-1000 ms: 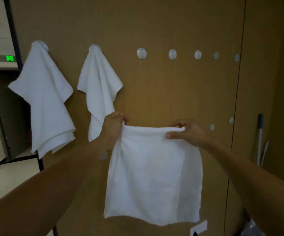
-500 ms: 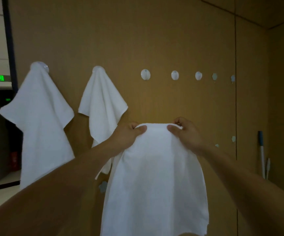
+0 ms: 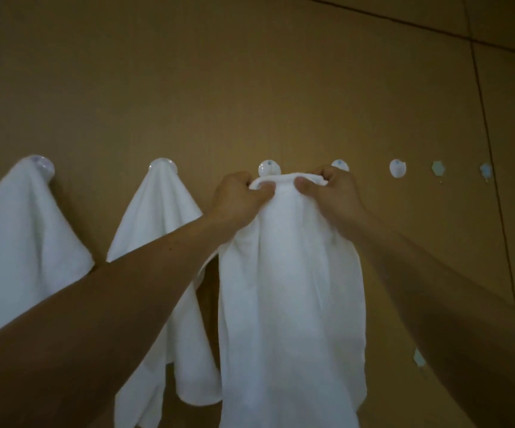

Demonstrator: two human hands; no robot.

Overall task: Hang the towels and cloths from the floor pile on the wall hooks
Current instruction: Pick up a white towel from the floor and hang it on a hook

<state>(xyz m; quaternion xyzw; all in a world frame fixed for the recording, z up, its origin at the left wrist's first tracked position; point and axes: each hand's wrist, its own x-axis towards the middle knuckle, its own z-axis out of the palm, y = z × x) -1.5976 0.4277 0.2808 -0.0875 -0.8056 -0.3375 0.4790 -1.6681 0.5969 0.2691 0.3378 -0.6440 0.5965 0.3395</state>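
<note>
On the brown wall (image 3: 250, 88), 2 hung towels (image 3: 18, 242) drape at left. The towel (image 3: 287, 288) has risen from chest height in the last second, and its bunched top edge is now at the 3rd hook (image 3: 269, 168), so hanging looks close. Left hand (image 3: 237, 196) and right hand (image 3: 333, 196) pinch that edge, close together; free hooks (image 3: 397, 168) lie right, while a hung towel crowds the left.

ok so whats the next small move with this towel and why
Probably lift the towel slightly and slip its bunched top over the third hook: the left hand and right hand pinch it just under that bare hook.
</note>
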